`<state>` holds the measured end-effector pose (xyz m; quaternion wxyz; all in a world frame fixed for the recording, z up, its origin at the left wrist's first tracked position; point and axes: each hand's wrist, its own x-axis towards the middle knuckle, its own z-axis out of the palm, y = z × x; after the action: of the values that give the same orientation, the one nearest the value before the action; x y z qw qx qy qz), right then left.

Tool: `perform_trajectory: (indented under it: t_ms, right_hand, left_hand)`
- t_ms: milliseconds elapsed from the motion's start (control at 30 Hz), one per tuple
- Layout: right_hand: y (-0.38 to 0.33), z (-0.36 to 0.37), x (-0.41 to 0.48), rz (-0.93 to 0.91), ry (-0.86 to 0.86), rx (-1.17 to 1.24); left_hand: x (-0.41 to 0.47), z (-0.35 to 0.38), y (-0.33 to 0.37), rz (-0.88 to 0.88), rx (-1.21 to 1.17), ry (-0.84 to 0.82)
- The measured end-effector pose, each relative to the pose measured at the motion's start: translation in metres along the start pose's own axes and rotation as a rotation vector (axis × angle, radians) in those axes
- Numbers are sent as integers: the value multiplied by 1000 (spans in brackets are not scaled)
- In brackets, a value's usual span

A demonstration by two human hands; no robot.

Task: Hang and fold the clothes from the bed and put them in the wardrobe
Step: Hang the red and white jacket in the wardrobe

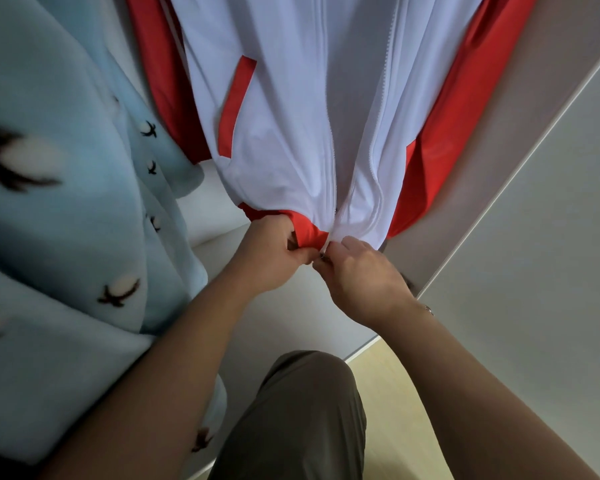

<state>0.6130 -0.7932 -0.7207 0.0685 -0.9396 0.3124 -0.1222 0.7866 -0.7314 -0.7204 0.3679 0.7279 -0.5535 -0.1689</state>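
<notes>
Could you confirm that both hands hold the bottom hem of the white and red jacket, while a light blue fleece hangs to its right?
Not quite: the head view shows the light blue fleece hanging to the left of the white and red jacket. The left hand and right hand do hold its hem.

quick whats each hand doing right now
Left hand: grips the red hem of the jacket.
Right hand: pinches the same hem, below the zip.
</notes>
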Motion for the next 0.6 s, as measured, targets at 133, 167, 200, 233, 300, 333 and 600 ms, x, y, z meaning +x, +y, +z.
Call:
perform_trajectory:
  t_ms: [133, 167, 200, 233, 300, 333, 600]
  right_hand:
    - [5, -1, 13, 75, -209, 15]
    - [5, -5, 19, 106, -209, -22]
    - [6, -12, 27, 137, -172, -59]
    - [6, -22, 36, 157, -96, -84]
    - [4, -51, 58, 136, 99, -94]
    - [2, -67, 69, 107, 189, -85]
    - [-25, -147, 111, 19, 200, -208]
  left_hand:
    - [-1, 15, -18, -87, -29, -27]
    - [-1, 17, -22, -118, -32, -36]
    - [0, 18, -27, -149, -12, -44]
    - [0, 18, -33, -181, 20, -46]
    - [-1, 14, -39, -262, 57, -43]
    - [0, 12, -43, -299, 62, -36]
    - [56, -35, 39, -135, 258, 185]
